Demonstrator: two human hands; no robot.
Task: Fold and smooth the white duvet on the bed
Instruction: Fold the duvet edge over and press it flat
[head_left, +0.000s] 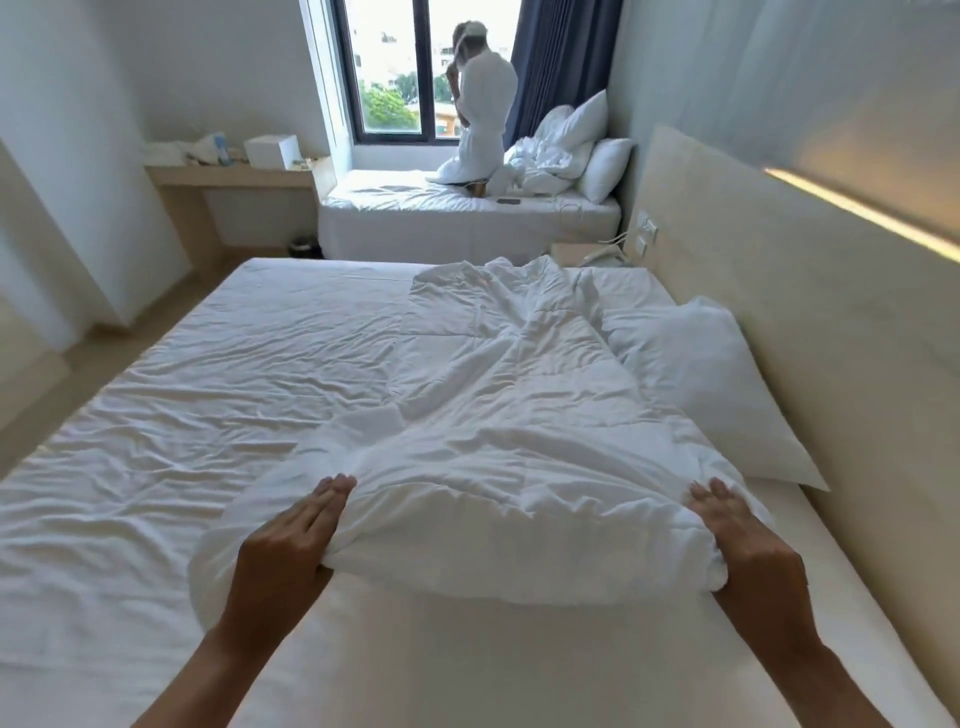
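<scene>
Fingers (332, 491) of both hands straight, clamping duvet (498, 415) near edge; bare sheet (182, 389) wide at left.

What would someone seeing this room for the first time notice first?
First, the two hands at the bottom: the left hand and right hand grip the near end of a rumpled white duvet bunched along the right half of the big bed, beside a pillow at the headboard. Next, a person in a white robe kneeling on the far bed by the window.
</scene>
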